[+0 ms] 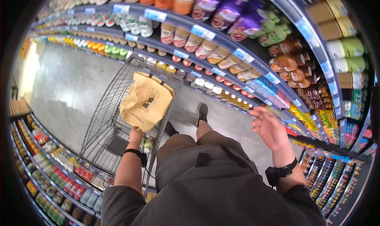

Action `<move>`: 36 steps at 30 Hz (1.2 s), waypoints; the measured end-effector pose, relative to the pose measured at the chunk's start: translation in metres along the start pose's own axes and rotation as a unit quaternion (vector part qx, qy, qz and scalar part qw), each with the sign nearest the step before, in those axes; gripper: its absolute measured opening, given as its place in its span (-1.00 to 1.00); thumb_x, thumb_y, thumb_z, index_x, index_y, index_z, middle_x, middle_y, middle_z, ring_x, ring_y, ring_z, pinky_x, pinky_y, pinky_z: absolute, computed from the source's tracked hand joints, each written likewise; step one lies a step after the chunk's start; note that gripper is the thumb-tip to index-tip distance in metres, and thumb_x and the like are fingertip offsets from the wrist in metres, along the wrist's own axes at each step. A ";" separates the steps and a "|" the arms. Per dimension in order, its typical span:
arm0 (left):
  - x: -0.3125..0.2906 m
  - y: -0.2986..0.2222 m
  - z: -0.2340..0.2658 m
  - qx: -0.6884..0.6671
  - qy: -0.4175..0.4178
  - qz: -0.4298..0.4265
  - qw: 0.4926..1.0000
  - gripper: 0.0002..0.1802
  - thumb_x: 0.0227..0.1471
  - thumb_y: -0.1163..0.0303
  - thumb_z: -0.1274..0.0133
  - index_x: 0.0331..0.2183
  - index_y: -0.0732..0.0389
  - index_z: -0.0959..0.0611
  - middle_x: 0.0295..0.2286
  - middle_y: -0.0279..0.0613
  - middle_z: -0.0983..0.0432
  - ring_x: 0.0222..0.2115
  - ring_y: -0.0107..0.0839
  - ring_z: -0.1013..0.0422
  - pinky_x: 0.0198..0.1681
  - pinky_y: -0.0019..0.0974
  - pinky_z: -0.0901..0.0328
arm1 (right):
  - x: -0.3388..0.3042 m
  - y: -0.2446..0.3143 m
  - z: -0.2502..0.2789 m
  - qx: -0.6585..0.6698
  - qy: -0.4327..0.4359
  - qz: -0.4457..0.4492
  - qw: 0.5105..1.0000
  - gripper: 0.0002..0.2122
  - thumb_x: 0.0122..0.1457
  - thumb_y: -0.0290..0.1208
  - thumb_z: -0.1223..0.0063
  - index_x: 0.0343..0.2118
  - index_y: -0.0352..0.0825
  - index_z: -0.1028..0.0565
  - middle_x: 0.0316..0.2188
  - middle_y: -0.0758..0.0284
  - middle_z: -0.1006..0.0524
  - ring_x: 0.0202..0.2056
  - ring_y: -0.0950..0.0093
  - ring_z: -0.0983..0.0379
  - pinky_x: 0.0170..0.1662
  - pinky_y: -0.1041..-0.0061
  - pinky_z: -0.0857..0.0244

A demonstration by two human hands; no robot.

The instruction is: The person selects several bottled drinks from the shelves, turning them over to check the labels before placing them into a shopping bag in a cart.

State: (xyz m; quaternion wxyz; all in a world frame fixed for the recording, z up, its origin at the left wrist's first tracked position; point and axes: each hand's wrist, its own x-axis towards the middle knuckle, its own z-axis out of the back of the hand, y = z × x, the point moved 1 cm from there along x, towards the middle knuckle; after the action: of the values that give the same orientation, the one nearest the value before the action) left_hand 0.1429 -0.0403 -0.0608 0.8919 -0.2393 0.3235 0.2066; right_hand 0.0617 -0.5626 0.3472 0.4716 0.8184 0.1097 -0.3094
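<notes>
My left hand (135, 133) reaches into the shopping cart (103, 107). It is closed at the near edge of a tan paper bag (138, 117), but what its fingers grip is hidden. The bag lies in the cart basket and bears a dark printed label. Just right of my left wrist is a small item with a green top (148, 145), partly covered by my arm. On the other side, my right hand (269, 127) is raised with the fingers apart and slightly curled. It holds nothing and is nearest to the lower shelves of packaged goods.
A long curved-looking shelf unit (174, 19) runs along the front and right, with bottles, purple bags (206, 6) and cartons. Small items fill a sloped rack (332, 178) at lower right. Another shelf (59, 178) stands at lower left. Grey tiled floor (67, 87) lies left of the cart.
</notes>
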 end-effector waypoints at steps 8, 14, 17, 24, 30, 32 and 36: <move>-0.073 -0.235 0.040 -0.099 0.036 -0.235 0.966 -0.77 0.19 0.36 -0.03 -0.25 0.23 -0.73 -0.36 0.00 -0.66 -0.24 -0.20 -0.59 -0.13 -0.22 -0.41 | -0.005 0.077 0.088 -0.253 -0.096 0.296 0.916 -0.48 0.25 -0.65 0.08 0.30 -0.29 -0.30 0.40 0.26 -0.15 0.02 0.44 -0.48 -0.03 0.48 -0.39; -0.222 -0.465 0.058 -0.073 0.079 -0.467 0.878 -0.77 0.21 0.37 -0.06 -0.13 0.25 -0.63 -0.46 -0.09 -0.56 -0.46 -0.29 -0.47 -0.30 -0.26 -0.37 | 0.000 0.116 0.108 -0.326 -0.052 0.397 0.856 -0.24 0.15 -0.75 0.01 0.43 -0.24 -0.08 0.48 0.20 0.07 0.08 0.40 -0.45 0.00 0.46 -0.42; -0.274 -0.540 0.051 -0.130 0.063 -0.556 0.819 -0.75 0.18 0.38 -0.13 -0.10 0.24 -0.62 -0.52 -0.13 -0.48 -0.54 -0.33 -0.37 -0.39 -0.28 -0.32 | 0.011 0.132 0.115 -0.374 0.052 0.372 0.848 -0.15 0.15 -0.66 -0.14 0.46 -0.28 0.06 0.49 0.06 0.29 0.10 0.33 -0.46 0.00 0.43 -0.44; -0.339 -0.641 0.039 -0.030 -0.058 -0.623 0.780 -0.75 0.20 0.47 -0.14 -0.07 0.27 -0.59 -0.55 -0.33 -0.38 -0.55 -0.54 -0.20 -0.49 -0.32 -0.17 | 0.017 0.159 0.121 -0.441 0.135 0.323 0.827 -0.08 0.19 -0.55 -0.17 0.46 -0.42 0.26 0.46 -0.08 0.32 0.11 0.30 -0.44 0.03 0.40 -0.44; -0.337 -0.660 0.012 -0.139 0.056 -0.631 0.761 -0.67 0.08 0.28 -0.27 -0.17 0.27 -0.62 -0.41 0.01 -0.62 -0.45 -0.07 -0.55 -0.38 -0.12 -0.41 | 0.031 0.157 0.134 -0.359 0.147 0.317 0.866 -0.09 0.22 -0.56 -0.13 0.43 -0.49 0.31 0.45 -0.08 0.22 0.06 0.34 -0.46 -0.01 0.44 -0.46; -0.347 -0.658 0.019 -0.091 0.034 -0.637 0.765 -0.65 0.07 0.28 -0.27 -0.16 0.27 -0.60 -0.38 0.03 -0.61 -0.43 -0.04 -0.56 -0.37 -0.10 -0.43 | 0.032 0.154 0.140 -0.368 0.149 0.298 0.868 -0.09 0.22 -0.56 -0.13 0.44 -0.48 0.31 0.44 -0.08 0.18 0.04 0.35 -0.47 -0.01 0.45 -0.46; -0.348 -0.636 0.026 -0.010 -0.067 -0.710 0.701 -0.52 0.00 0.32 -0.35 -0.07 0.24 -0.53 -0.27 0.09 -0.60 -0.39 -0.06 -0.59 -0.35 -0.16 -0.46 | 0.034 0.152 0.137 -0.380 0.157 0.316 0.855 -0.10 0.19 -0.58 -0.15 0.45 -0.42 0.23 0.43 -0.02 0.07 0.01 0.35 -0.49 -0.03 0.46 -0.45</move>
State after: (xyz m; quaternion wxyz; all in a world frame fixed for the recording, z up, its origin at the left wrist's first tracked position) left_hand 0.2421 -0.6087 0.3785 0.7915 -0.3922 -0.0049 -0.4687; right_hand 0.1049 -0.7628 0.3835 0.7949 0.6037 0.0267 0.0548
